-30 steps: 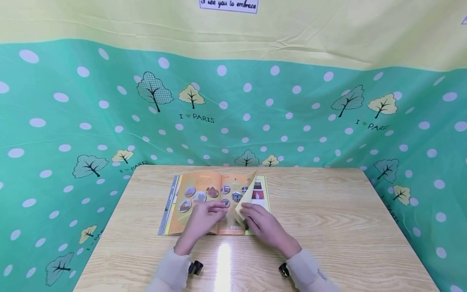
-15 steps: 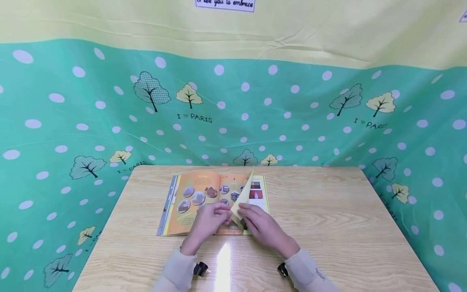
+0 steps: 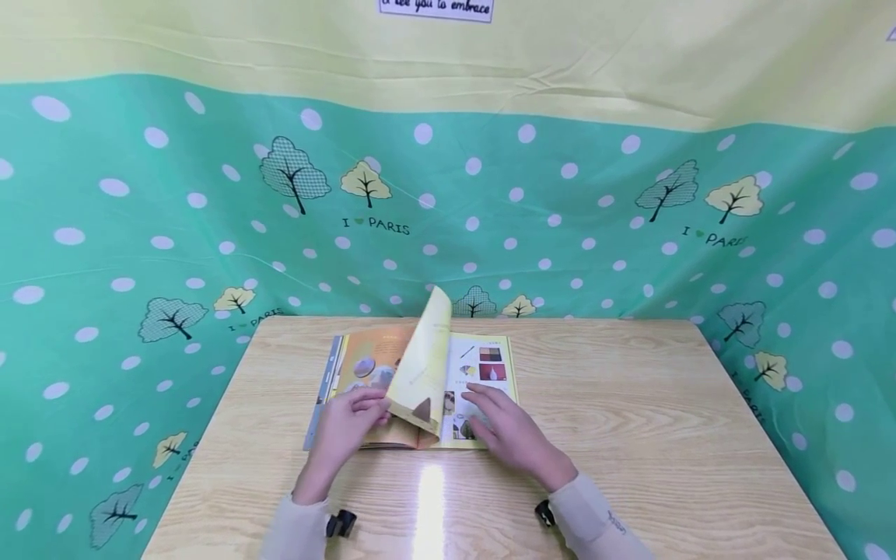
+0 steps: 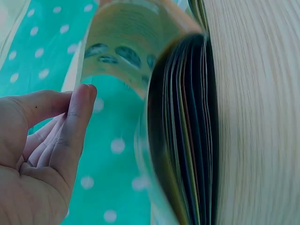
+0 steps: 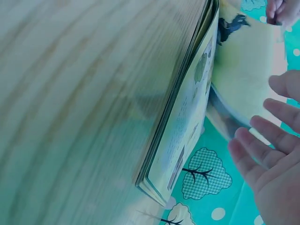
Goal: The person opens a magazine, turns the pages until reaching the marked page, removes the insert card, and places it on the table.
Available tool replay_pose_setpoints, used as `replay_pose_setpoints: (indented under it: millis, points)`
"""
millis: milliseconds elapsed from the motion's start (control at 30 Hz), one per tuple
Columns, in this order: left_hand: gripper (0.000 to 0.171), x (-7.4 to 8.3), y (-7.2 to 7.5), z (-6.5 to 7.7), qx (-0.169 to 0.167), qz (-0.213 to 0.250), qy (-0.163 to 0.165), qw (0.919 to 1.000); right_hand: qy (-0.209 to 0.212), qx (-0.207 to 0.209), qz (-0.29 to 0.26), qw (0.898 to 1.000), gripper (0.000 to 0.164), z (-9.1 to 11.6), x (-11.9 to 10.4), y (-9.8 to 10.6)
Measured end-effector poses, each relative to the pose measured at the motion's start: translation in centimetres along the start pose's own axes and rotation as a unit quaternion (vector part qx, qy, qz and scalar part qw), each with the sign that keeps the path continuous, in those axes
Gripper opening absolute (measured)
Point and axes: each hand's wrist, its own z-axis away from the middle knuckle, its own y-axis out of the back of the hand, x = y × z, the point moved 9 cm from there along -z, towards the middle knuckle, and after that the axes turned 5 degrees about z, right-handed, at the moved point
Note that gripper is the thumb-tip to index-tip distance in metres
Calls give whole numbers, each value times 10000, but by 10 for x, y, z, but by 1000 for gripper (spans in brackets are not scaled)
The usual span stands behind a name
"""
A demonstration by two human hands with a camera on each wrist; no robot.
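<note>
Head view: The book [image 3: 455,373] lies spread on the wood-grain counter [image 3: 630,404], near the far edge. One raised page [image 3: 423,365] stands tilted between the two halves, leaning over the left side and curling at its top. The orange left-hand page, with round photographs, is partly covered; the white right-hand page carries small pictures. The left hand [image 3: 346,428] grips the near left corner of the raised page. The right hand [image 3: 514,432] extends over the right-hand page, palm down, fingers relaxed and apart. Both forearms enter from the near side in pale sleeves [image 3: 586,513].

Left wrist view: The thumb and index finger pinch the page edge; the other fingers fold beneath. The orange underside of the raised page shows, bearing oval photographs. The stacked page edges [image 4: 187,131] inside the book are visible end-on.

Right wrist view: The right hand's fingers are extended, separated and grip nothing; contact with the book cannot be determined. A dark printed figure [image 5: 230,28] appears on the raised page.
</note>
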Motion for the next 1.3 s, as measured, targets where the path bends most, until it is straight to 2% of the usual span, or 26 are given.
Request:
replay_pose_setpoints:
  millis: [133,333,533,833,1033,1300]
  points:
    - [20,-4,32,7,324,-330,156,9988,-365,-593,239,9973,52,-3,5,-14]
    - [21,-11,68,19,635,-767,385,9943,-588,-1589,695,9831,70,-2,8,-36]
    - [26,-21,89,27,807,-1101,563,9890,-485,-1922,822,9767,79,-2,6,-44]
    - [28,-35,104,34,868,-1200,836,9854,-453,-2006,935,9742,76,-1,5,-50]
    - [28,-41,106,34,840,-1317,889,9837,-367,-2030,885,9745,68,1,6,-49]
    - [29,-47,106,33,785,-1216,978,9846,-150,-2082,785,9748,59,2,6,-46]
